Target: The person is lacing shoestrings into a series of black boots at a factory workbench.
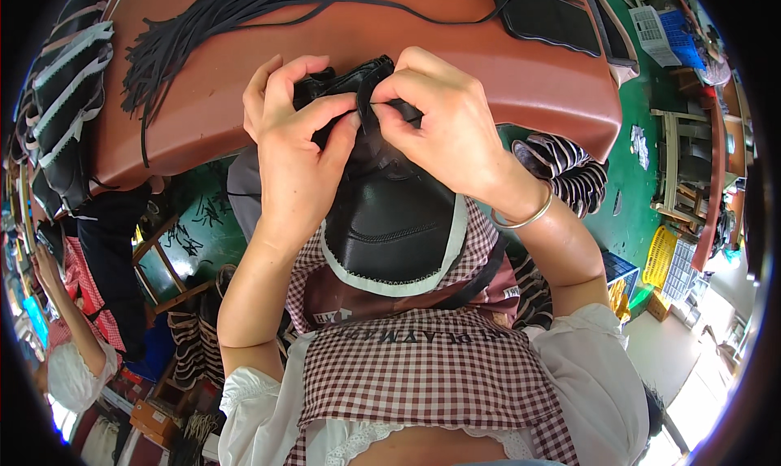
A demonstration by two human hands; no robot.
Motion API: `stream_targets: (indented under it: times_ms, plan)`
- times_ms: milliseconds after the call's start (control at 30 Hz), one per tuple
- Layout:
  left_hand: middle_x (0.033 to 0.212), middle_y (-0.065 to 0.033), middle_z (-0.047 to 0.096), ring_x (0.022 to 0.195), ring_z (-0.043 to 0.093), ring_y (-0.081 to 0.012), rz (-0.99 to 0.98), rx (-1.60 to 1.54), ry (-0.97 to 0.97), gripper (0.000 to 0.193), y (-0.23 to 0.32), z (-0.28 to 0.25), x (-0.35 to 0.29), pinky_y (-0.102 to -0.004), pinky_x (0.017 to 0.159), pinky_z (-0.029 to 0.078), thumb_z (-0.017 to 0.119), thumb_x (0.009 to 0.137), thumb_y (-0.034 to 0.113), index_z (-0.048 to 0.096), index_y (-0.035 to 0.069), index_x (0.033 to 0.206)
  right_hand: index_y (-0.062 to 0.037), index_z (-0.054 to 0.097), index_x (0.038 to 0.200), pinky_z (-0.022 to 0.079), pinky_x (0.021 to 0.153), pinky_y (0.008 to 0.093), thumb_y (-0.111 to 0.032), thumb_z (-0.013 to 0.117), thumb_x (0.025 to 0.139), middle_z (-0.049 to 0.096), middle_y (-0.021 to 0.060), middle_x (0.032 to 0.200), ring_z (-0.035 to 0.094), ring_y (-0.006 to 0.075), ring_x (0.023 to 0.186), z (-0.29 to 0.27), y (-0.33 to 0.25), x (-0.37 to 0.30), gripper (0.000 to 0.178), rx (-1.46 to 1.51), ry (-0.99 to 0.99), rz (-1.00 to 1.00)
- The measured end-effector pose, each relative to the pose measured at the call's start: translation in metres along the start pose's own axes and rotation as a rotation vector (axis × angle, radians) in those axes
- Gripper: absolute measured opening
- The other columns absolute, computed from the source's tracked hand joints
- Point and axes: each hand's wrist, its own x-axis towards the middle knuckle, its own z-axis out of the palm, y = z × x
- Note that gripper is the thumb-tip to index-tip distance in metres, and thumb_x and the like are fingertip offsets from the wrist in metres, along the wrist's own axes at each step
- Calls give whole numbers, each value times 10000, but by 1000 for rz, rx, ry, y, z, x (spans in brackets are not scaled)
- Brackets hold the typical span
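Observation:
A black leather shoe upper [394, 230] with a pale zigzag-stitched edge lies over my lap, its far end against the brown padded table edge. My left hand [294, 144] pinches a flat black lace [365, 100] at the upper's far end, thumb against forefinger. Close on the right, my right hand [443, 120] also has its thumb and forefinger pressed together on the lace. The fingers partly hide the lace and the eyelet area, so I cannot tell how it is threaded.
Many loose black laces [175, 59] spread across the brown table [236, 112], near a flat black rectangular object [547, 18]. Stacked black uppers [73, 112] stand at the left. Bundled uppers [561, 169] lie below the table's right end. A co-worker's arm [69, 311] shows far left.

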Motion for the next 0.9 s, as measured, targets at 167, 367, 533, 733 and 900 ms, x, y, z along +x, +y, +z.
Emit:
stream_targets:
  times_ms: [167, 367, 533, 733, 900]
  plan:
    - [1252, -42, 528, 1283, 352, -361, -13, 8, 1, 174, -3, -1, -1, -469, 1057, 269, 721, 724, 37, 720, 108, 884, -8, 632, 815, 438, 547, 296, 33, 684, 718, 508, 64, 736, 521, 185, 613, -7, -2, -2, 117, 154, -10, 166]
    - [1247, -36, 529, 1278, 357, -363, -1, -3, 10, 173, -2, 1, -1, -472, 1055, 272, 716, 722, 30, 716, 104, 878, -13, 631, 814, 437, 544, 307, 43, 691, 699, 506, 68, 734, 520, 199, 613, 0, 2, -5, 141, 74, 21, 63]
    - [1246, -37, 528, 1278, 359, -370, 26, 29, 7, 166, 1, 2, 1, -481, 1052, 276, 716, 716, 33, 708, 95, 869, -37, 566, 695, 464, 537, 374, -6, 681, 630, 518, 74, 711, 552, 262, 639, 7, 3, -3, 136, -96, 90, -144]
    - [1240, -38, 528, 1283, 357, -368, 32, 65, -7, 166, 3, 0, 1, -476, 1052, 276, 706, 724, 28, 705, 94, 876, -32, 573, 722, 448, 534, 347, 25, 686, 636, 505, 73, 705, 528, 249, 613, -3, -1, -4, 153, -67, 89, -70]
    - [1235, -36, 532, 1281, 361, -367, 10, 31, 2, 170, 3, 1, -1, -474, 1053, 273, 710, 722, 29, 707, 96, 878, -23, 606, 763, 441, 539, 326, 48, 693, 668, 505, 77, 707, 522, 235, 598, 1, 0, -7, 147, -20, 92, -40]
